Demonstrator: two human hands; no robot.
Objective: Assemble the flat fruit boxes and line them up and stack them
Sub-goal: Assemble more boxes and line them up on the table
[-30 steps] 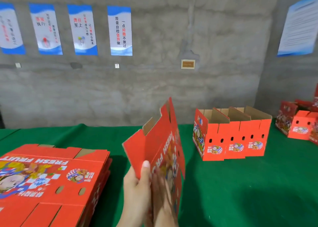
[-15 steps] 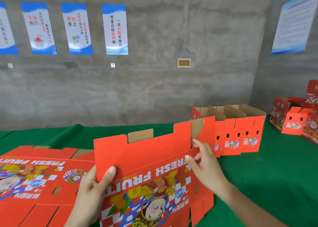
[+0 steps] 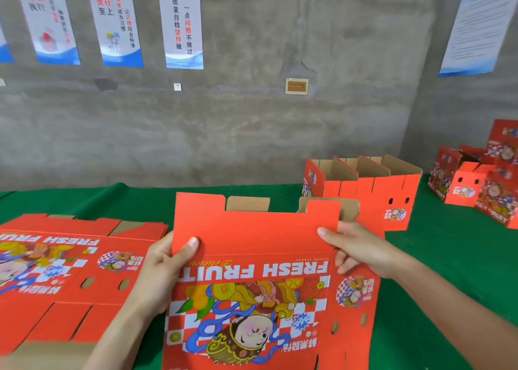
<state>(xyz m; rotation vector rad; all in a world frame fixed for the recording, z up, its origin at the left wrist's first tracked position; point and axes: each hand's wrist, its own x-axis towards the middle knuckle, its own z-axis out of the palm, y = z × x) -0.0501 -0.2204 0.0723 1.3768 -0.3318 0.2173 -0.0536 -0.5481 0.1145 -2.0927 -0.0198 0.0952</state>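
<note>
**Item:** flat fruit box [image 3: 252, 271], print upside down, facing the holder. It is held upright above the near side of the green bench [image 3: 448, 271].

**Left hand** [image 3: 159, 271]: grip clamped on the box's left edge, thumb pressed on the front panel.

**Right hand** [image 3: 361, 249]: grip clamped on the right fold, thumb in front, fingers round the side panel.

**Nearby:** pile of flat boxes [image 3: 70, 271] lying just to the left. Row of assembled boxes [image 3: 372, 190] standing open-topped behind on the right.

**Risks, as I judge them:**
- Uneven pulling may crease a panel off its score line.
- The slotted top flaps could tear or bend if forced.
- A skewed box would sit badly in the row.
- A swinging corner might knock the nearest assembled box.
</note>
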